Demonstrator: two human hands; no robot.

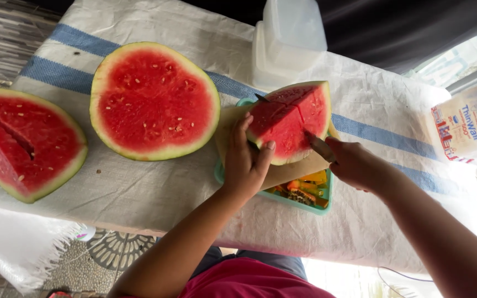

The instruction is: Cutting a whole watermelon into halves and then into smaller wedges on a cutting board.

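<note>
One watermelon wedge (289, 122) stands on a cutting board (299, 168) over a teal tray (282, 197), already scored. The left hand (245, 163) steadies it, fingers curled against the flesh; the right hand (354, 164) grips a knife (318, 144) in its rind edge. Two large halves (153, 99) lie uncut on the cloth (155, 187).

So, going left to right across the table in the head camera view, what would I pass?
Watermelon piece with a notch → round watermelon half → left hand → watermelon wedge → right hand → printed bag.
</note>
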